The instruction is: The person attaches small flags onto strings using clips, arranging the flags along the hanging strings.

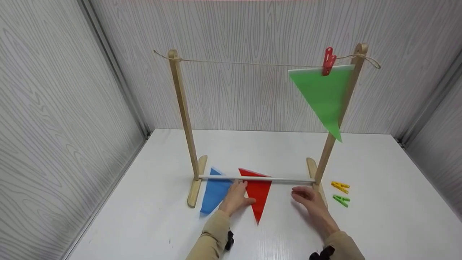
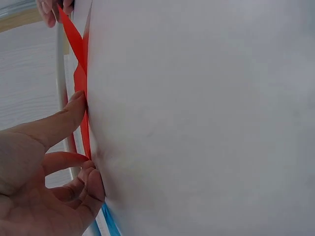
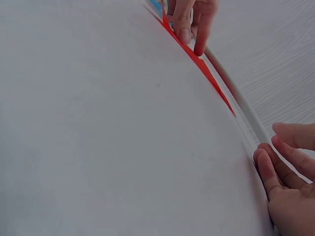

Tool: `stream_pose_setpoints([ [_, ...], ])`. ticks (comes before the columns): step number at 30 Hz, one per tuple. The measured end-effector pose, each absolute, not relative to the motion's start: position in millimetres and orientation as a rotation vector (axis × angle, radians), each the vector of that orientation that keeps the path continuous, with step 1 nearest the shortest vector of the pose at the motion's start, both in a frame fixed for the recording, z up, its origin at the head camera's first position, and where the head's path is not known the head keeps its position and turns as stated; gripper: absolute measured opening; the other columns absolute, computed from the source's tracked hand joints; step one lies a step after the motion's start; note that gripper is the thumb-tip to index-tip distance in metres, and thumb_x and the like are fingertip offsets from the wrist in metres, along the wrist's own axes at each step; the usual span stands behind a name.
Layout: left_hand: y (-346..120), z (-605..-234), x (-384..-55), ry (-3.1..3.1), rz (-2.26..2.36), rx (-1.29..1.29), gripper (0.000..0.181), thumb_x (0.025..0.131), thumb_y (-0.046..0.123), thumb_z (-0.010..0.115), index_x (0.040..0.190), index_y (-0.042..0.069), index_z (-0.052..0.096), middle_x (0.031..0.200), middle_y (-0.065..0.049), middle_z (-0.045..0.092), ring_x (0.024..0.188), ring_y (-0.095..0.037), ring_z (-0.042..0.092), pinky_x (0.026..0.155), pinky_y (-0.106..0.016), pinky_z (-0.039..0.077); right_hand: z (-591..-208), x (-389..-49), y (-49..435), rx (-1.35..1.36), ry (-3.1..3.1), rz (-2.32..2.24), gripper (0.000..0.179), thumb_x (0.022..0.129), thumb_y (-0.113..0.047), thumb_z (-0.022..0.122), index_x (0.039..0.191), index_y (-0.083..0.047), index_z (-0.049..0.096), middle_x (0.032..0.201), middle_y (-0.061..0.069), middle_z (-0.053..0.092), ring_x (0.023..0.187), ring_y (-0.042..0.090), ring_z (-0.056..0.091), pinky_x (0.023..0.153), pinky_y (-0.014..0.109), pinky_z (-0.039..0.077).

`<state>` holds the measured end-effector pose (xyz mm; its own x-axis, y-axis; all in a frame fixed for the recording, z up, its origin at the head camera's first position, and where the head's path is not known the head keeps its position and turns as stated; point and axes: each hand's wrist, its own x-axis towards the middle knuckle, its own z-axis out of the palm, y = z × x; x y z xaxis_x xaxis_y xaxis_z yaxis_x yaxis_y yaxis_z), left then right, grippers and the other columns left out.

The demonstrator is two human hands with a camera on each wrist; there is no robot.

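Note:
My left hand (image 1: pixel 235 198) reaches in over the table, its thumb and index finger spread apart and touching the left part of a red triangular flag (image 1: pixel 260 202). In the left wrist view a portion of that red flag (image 2: pixel 74 42) stands up from the surface. Partly under the same hand lies a blue triangular flag (image 1: pixel 214 193). My right hand (image 1: pixel 313 203) hovers low by the stand's right foot, fingers loosely curled around nothing. A white crossbar (image 1: pixel 288 180) of the wooden stand passes over the upper parts of both flags.
A string (image 1: pixel 231 63) joins the tops of two wooden posts (image 1: pixel 184 112). Near its right end, a red clothespin (image 1: pixel 328 61) holds a green triangular flag (image 1: pixel 323 90). Yellow (image 1: pixel 340 187) and green clothespins (image 1: pixel 341 200) lie right of the stand. Walls enclose the back and sides.

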<state>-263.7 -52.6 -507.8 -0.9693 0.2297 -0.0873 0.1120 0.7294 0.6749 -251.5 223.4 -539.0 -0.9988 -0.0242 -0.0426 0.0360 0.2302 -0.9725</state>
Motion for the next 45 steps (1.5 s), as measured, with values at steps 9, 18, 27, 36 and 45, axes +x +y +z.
stream_pose_setpoints([
  [9,-58.5,-504.8,-261.9,2.729,0.974,0.338,0.079,0.09,0.026,0.076,0.153,-0.002,0.037,0.163,-0.023,0.03,0.151,-0.041,0.028,0.125,-0.055,0.026,-541.0,-253.0,224.1,-0.016,2.428,-1.884,0.033,0.097,-0.012,0.066,0.125,0.005,0.062,0.12,0.014,0.068,0.098,0.004,0.061,0.085,0.014,0.05],
  [18,-62.9,-507.7,-264.0,2.664,1.15,0.348,0.075,0.084,0.02,0.082,0.148,0.001,0.046,0.148,-0.019,0.046,0.138,-0.036,0.041,0.118,-0.054,0.037,-539.1,-254.6,226.3,-0.035,2.436,-1.865,0.032,0.097,-0.011,0.065,0.126,0.004,0.063,0.122,0.016,0.067,0.098,0.005,0.061,0.086,0.013,0.05],
  [27,-62.3,-509.0,-266.5,2.709,1.077,0.407,0.068,0.095,0.026,0.07,0.152,0.002,0.041,0.155,-0.021,0.041,0.144,-0.04,0.037,0.121,-0.057,0.032,-538.9,-253.8,226.5,-0.013,2.428,-1.838,0.032,0.098,-0.012,0.064,0.127,0.003,0.062,0.124,0.015,0.067,0.102,0.008,0.06,0.087,0.014,0.049],
  [36,-55.1,-505.9,-268.4,2.771,0.906,0.356,0.056,0.101,0.023,0.061,0.151,0.004,0.044,0.161,-0.022,0.034,0.15,-0.042,0.03,0.123,-0.057,0.029,-538.1,-252.7,226.0,-0.008,2.441,-1.816,0.032,0.099,-0.015,0.064,0.128,-0.001,0.063,0.125,0.013,0.066,0.103,0.01,0.058,0.087,0.013,0.048],
  [45,-57.7,-509.2,-270.3,2.856,0.91,0.488,0.04,0.099,0.012,0.061,0.137,-0.001,0.054,0.136,-0.021,0.057,0.129,-0.037,0.051,0.114,-0.052,0.042,-538.4,-251.7,225.0,-0.007,2.465,-1.809,0.033,0.098,-0.016,0.066,0.126,0.0,0.064,0.125,0.015,0.067,0.105,0.01,0.061,0.087,0.011,0.049],
])
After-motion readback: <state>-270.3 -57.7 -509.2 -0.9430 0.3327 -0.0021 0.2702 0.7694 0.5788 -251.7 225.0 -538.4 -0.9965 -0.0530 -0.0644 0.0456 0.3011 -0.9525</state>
